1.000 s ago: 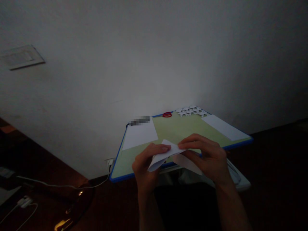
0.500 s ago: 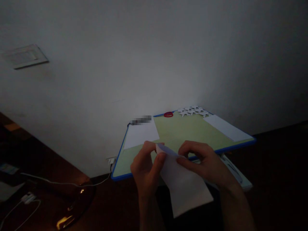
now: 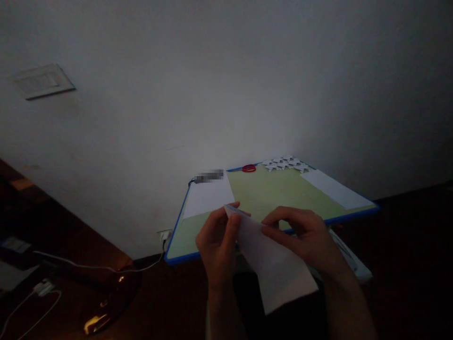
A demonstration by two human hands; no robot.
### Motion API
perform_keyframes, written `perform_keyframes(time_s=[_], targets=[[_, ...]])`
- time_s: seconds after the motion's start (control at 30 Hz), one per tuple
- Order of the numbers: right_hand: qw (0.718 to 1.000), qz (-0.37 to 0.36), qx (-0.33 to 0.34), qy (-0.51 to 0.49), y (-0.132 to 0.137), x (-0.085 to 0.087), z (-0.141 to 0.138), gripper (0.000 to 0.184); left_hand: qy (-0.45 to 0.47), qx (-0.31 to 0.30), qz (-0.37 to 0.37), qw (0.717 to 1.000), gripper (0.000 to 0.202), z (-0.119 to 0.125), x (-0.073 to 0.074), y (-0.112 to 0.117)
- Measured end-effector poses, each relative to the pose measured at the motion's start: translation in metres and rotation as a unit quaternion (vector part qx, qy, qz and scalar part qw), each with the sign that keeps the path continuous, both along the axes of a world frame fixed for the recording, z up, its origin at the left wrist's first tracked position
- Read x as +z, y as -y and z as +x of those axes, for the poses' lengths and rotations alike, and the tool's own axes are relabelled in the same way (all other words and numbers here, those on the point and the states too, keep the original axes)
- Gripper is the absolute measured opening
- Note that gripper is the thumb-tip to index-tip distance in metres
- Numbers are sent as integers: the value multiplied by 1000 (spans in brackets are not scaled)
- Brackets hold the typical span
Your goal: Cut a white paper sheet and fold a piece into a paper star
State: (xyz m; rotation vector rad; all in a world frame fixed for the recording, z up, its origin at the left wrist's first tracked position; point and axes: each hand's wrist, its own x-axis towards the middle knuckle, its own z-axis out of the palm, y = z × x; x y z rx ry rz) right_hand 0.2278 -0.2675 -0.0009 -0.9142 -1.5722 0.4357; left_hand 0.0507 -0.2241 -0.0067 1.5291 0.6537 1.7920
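Observation:
Both of my hands hold one folded white sheet of paper point(image 3: 276, 267) in the air, in front of a green board with a blue rim point(image 3: 269, 193). My left hand point(image 3: 217, 243) pinches the sheet's upper left corner between thumb and fingers. My right hand point(image 3: 306, 238) pinches its upper edge from the right. The sheet hangs down and toward me, below my hands. The room is dim.
On the board lie a white sheet at the left point(image 3: 208, 198), a white strip at the right point(image 3: 334, 189), a red ring point(image 3: 249, 168) and several small folded paper pieces point(image 3: 285, 164) at the far edge. A wall plate point(image 3: 44, 81) and white cables point(image 3: 46, 288) are at the left.
The paper, bunched between my hands a second ago, has been turned and unfolded so that it hangs down. Both hands shifted slightly; the view drifted a little.

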Motion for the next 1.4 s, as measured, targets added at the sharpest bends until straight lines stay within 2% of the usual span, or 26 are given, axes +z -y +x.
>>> perform_keyframes(time_s=[0.17,0.37,0.47,0.67,0.83,1.1,1.27,1.4], targets=[[999,30,-34,27,0,-2,1,1,-7,18,-1,1000,18,-5,-1,-1],[994,86,-16,61,0,-2,3,10,-13,56,27,998,14,-14,0,-4],[992,100,-21,78,3,0,5,13,-40,88,35,995,7,-15,4,1],[986,134,-36,88,8,2,8,23,-74,160,39,984,6,-12,16,18],[986,141,-30,81,11,6,7,25,-62,154,20,986,15,-7,23,25],[986,150,-19,74,12,8,6,18,1,161,6,987,18,0,24,22],[988,142,-20,60,13,8,5,13,5,140,37,989,9,0,21,19],[991,119,-29,45,13,7,4,11,3,136,78,988,10,1,18,16]])
